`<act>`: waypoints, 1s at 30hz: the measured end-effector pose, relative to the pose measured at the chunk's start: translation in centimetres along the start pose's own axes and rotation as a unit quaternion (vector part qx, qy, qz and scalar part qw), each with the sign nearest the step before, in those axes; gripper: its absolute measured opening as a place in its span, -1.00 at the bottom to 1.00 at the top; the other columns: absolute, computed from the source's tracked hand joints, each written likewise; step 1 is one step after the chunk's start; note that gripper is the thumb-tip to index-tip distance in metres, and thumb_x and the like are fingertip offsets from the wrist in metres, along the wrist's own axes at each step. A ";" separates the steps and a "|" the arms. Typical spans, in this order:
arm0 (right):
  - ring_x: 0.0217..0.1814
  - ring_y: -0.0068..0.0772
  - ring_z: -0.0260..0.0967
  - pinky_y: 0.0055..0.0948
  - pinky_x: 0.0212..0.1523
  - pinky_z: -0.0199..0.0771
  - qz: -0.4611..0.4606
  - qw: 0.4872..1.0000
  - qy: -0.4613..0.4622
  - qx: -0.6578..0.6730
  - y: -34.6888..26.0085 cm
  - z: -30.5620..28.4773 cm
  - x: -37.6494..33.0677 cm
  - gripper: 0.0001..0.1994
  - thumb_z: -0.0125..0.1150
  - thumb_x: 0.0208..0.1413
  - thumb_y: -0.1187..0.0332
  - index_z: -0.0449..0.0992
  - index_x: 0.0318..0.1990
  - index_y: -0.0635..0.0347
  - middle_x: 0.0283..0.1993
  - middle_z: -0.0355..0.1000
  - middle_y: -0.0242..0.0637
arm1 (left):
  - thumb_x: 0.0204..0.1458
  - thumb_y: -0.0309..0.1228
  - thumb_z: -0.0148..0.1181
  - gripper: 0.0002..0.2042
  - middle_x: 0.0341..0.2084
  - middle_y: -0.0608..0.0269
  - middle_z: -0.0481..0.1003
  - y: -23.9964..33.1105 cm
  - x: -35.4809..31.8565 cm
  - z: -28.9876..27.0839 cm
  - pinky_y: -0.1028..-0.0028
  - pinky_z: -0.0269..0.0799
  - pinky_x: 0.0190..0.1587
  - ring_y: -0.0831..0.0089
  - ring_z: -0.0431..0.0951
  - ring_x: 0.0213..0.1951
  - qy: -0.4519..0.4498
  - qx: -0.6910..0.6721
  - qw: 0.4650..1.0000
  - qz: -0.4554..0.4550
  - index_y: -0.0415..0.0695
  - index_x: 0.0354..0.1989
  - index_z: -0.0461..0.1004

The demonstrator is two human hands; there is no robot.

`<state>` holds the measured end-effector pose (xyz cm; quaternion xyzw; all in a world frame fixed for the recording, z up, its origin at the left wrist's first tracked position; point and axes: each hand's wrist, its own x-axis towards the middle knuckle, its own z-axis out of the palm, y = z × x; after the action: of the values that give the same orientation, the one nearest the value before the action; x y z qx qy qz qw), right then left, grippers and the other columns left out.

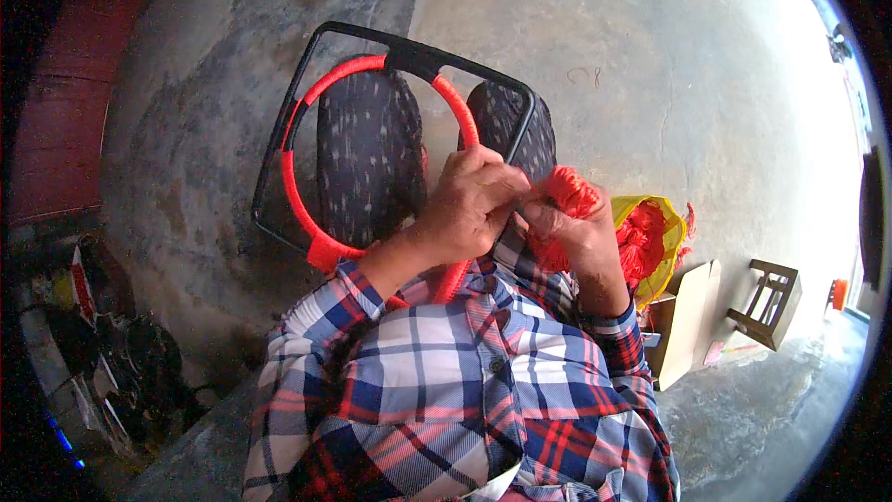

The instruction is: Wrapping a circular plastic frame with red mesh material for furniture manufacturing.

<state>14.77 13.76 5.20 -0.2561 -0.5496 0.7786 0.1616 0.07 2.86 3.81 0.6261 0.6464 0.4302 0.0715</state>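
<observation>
Across my lap rests a black rectangular frame [302, 88] with rounded corners, and inside it a ring [290, 191] wrapped mostly in red cord. My left hand [469, 204] is closed over the right side of the ring and frame, hiding that stretch; its fingertips are partly covered. Just right of it, my right hand [581, 232] is closed around a bundle of red cord [571, 191], some of which hangs below the palm. The fingertips of both hands nearly meet. Black sections of the ring show at its upper left and at the top bracket.
A yellow bag [662, 270] filled with red cord sits right of my right hand. Beyond it are a cardboard box [688, 325] and a small wooden stool [768, 302]. Dark clutter [121, 363] lies at lower left, below a reddish panel [65, 102]. The floor [632, 84] is concrete.
</observation>
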 end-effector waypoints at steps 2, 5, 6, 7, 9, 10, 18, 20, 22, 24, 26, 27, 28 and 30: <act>-0.48 -0.68 0.30 -0.61 -0.45 0.28 -0.021 0.999 -0.024 -0.026 -0.2 0.2 0.0 -0.90 0.28 -0.03 0.49 0.49 -0.35 0.23 -0.47 0.40 -0.50 | -0.22 -0.53 0.20 -0.82 -0.35 0.27 0.46 -0.6 -0.3 -0.2 0.27 0.25 -0.09 0.22 0.38 -0.18 -0.023 -0.032 0.999 -0.010 -0.12 -0.36 0.48; -0.51 -0.66 0.28 -0.61 -0.46 0.27 0.024 0.994 0.016 0.101 -1.0 0.3 0.4 -0.92 0.26 -0.03 0.51 0.45 -0.40 0.19 -0.51 0.38 -0.49 | -0.17 -0.49 0.18 -0.80 -0.35 0.22 0.46 -1.4 -0.5 -0.3 0.29 0.26 -0.08 0.20 0.39 -0.18 -0.039 -0.075 0.996 -0.020 -0.15 -0.29 0.48; -0.53 -0.64 0.27 -0.60 -0.50 0.25 0.034 0.994 0.046 0.091 -1.0 0.3 0.3 -0.90 0.23 -0.03 0.52 0.40 -0.42 0.17 -0.52 0.36 -0.46 | -0.15 -0.49 0.17 -0.80 -0.36 0.21 0.47 -1.5 -0.5 -0.2 0.30 0.27 -0.08 0.19 0.40 -0.18 -0.032 -0.083 0.996 -0.022 -0.16 -0.28 0.47; -0.53 -0.64 0.27 -0.60 -0.50 0.25 0.034 0.994 0.047 0.091 -0.9 0.1 0.3 -0.90 0.23 -0.03 0.52 0.40 -0.42 0.17 -0.52 0.36 -0.46 | -0.15 -0.49 0.17 -0.80 -0.36 0.21 0.47 -1.6 -0.5 -0.2 0.30 0.27 -0.08 0.19 0.40 -0.18 -0.032 -0.084 0.996 -0.021 -0.16 -0.28 0.47; -0.55 -0.64 0.24 -0.60 -0.54 0.20 0.023 0.992 0.068 0.102 -0.2 -0.7 0.3 -0.90 0.22 -0.01 0.49 0.40 -0.38 0.18 -0.53 0.34 -0.45 | -0.11 -0.49 0.12 -0.82 -0.32 0.18 0.45 -1.6 -0.6 -0.1 0.34 0.27 -0.06 0.21 0.39 -0.15 0.007 -0.114 0.993 -0.034 -0.15 -0.28 0.47; -0.55 -0.64 0.24 -0.60 -0.54 0.20 0.024 0.992 0.069 0.103 0.2 -1.3 0.2 -0.90 0.22 -0.01 0.49 0.40 -0.38 0.18 -0.53 0.34 -0.45 | -0.11 -0.49 0.12 -0.82 -0.32 0.18 0.45 -1.5 -0.5 -0.2 0.34 0.27 -0.06 0.21 0.39 -0.15 0.006 -0.115 0.993 -0.034 -0.15 -0.28 0.47; -0.52 -0.69 0.19 -0.63 -0.49 0.19 0.090 0.993 0.073 -0.024 2.8 -5.9 -1.0 -0.75 0.25 0.05 0.33 0.50 -0.14 0.24 -0.51 0.33 -0.53 | -0.04 -0.44 0.06 -0.66 -0.20 0.12 0.45 -4.6 -2.0 1.0 0.45 0.44 -0.17 0.36 0.50 -0.24 0.178 -0.552 0.680 -0.448 -0.21 -0.04 0.37; -0.44 -0.68 0.24 -0.57 -0.41 0.28 0.122 0.979 0.037 -0.160 3.6 -7.3 -2.4 -0.81 0.26 0.03 0.35 0.54 -0.25 0.28 -0.47 0.41 -0.47 | -0.06 -0.41 0.07 -0.54 -0.22 -0.01 0.50 -4.4 -2.0 0.4 0.31 0.56 -0.29 0.24 0.58 -0.33 0.048 -0.692 0.532 -0.486 -0.22 0.09 0.28; -0.45 -0.66 0.25 -0.54 -0.40 0.30 0.121 0.960 -0.001 -0.253 2.8 -7.6 -3.8 -0.82 0.26 0.00 0.39 0.53 -0.27 0.30 -0.49 0.41 -0.47 | -0.06 -0.41 0.08 -0.55 -0.21 -0.02 0.50 -4.1 -1.4 0.0 0.32 0.56 -0.31 0.22 0.58 -0.33 0.018 -0.703 0.547 -0.453 -0.21 0.08 0.31; -0.48 -0.64 0.26 -0.49 -0.38 0.34 0.127 0.881 -0.054 -0.453 3.3 -9.2 -4.8 -0.86 0.25 -0.06 0.48 0.51 -0.33 0.33 -0.53 0.42 -0.45 | -0.07 -0.47 0.08 -0.59 -0.20 -0.07 0.49 -3.6 -1.2 -0.5 0.31 0.57 -0.37 0.16 0.58 -0.33 -0.008 -0.727 0.542 -0.420 -0.20 0.04 0.34; -0.49 -0.63 0.26 -0.48 -0.39 0.34 0.123 0.906 -0.039 -0.402 3.5 -10.1 -5.7 -0.87 0.25 -0.06 0.47 0.50 -0.35 0.33 -0.53 0.42 -0.46 | -0.07 -0.48 0.09 -0.62 -0.20 -0.09 0.49 -3.8 -1.4 -0.3 0.29 0.57 -0.37 0.14 0.57 -0.33 -0.003 -0.723 0.545 -0.425 -0.18 0.00 0.35; -0.50 -0.63 0.26 -0.48 -0.39 0.34 0.118 0.929 -0.023 -0.350 3.6 -10.5 -6.2 -0.88 0.25 -0.05 0.46 0.50 -0.37 0.33 -0.53 0.43 -0.47 | -0.06 -0.50 0.09 -0.66 -0.20 -0.11 0.49 -3.9 -1.5 -0.2 0.26 0.58 -0.37 0.12 0.57 -0.33 0.003 -0.717 0.548 -0.430 -0.16 -0.04 0.36; -0.51 -0.66 0.23 -0.52 -0.44 0.29 0.140 0.959 0.021 -0.246 3.9 -10.9 -6.8 -0.90 0.26 -0.04 0.44 0.49 -0.42 0.28 -0.54 0.40 -0.52 | -0.06 -0.50 0.09 -0.66 -0.20 -0.11 0.49 -4.0 -1.5 0.1 0.26 0.58 -0.37 0.12 0.57 -0.33 -0.001 -0.719 0.545 -0.431 -0.16 -0.04 0.36; -0.52 -0.69 0.21 -0.57 -0.45 0.26 0.125 0.967 0.064 -0.211 3.8 -11.3 -7.6 -0.90 0.26 -0.04 0.43 0.47 -0.45 0.24 -0.55 0.38 -0.55 | -0.03 -0.49 0.12 -0.78 -0.23 -0.15 0.49 -4.0 -1.5 0.5 0.22 0.57 -0.38 0.09 0.58 -0.34 -0.004 -0.686 0.571 -0.450 -0.14 -0.17 0.38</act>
<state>27.63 17.19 0.36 -0.4000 -0.6539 0.6410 0.0400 -2.33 2.40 0.27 0.0193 0.3554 0.6549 0.6667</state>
